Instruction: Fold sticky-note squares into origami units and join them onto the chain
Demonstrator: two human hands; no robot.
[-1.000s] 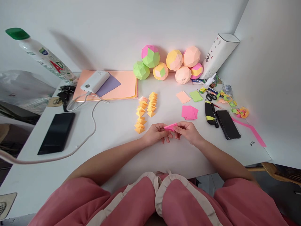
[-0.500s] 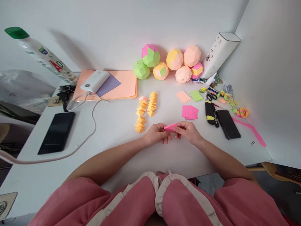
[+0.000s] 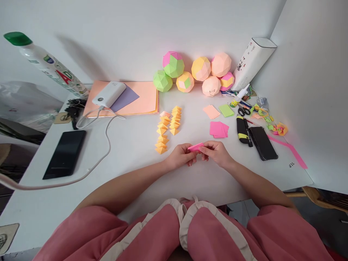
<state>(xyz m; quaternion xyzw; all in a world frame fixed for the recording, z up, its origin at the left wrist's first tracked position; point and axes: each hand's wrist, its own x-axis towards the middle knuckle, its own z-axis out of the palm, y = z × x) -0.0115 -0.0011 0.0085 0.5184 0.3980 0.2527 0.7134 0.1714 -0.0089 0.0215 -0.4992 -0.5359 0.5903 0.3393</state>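
Observation:
Above the front part of the desk, a folded pink paper (image 3: 195, 147) is pinched between both hands. My left hand (image 3: 181, 156) grips its left end, and my right hand (image 3: 217, 153) has its right end between thumb and fingers. Just beyond lies a small stack of pink paper squares (image 3: 219, 129). Two rows of folded orange paper pieces (image 3: 162, 136) stand left of the hands, one row topped by a peach piece (image 3: 165, 114). Peach squares (image 3: 211, 111) and green squares (image 3: 226, 110) lie farther back.
Several paper balls (image 3: 201, 69) line the wall. At right are a utility knife (image 3: 241, 128), scissors (image 3: 244, 111), a glue bottle (image 3: 239, 97) and a black phone (image 3: 263, 143). At left are a dark phone (image 3: 65, 154), a power bank (image 3: 109, 94) with its cable, and a spray bottle (image 3: 51, 69).
Both hands still hold the folded pink paper in nearly the same place. The whole view has shifted very slightly; nothing on the desk has moved.

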